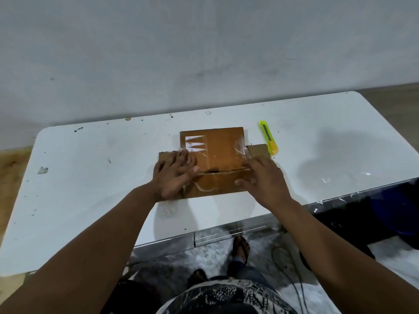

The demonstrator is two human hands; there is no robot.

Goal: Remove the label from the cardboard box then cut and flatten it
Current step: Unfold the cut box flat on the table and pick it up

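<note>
Both arms reach over the table [90, 159], where the box [217, 159] lies mid-table, nearly flat. Left hand [173, 175] presses down open-palmed on its left flap; right hand [263, 177] pinches the box's right edge. Best to lean weight along the crease. Label scraps [196, 143] remain; cutter [268, 137] lies just beside.
</note>
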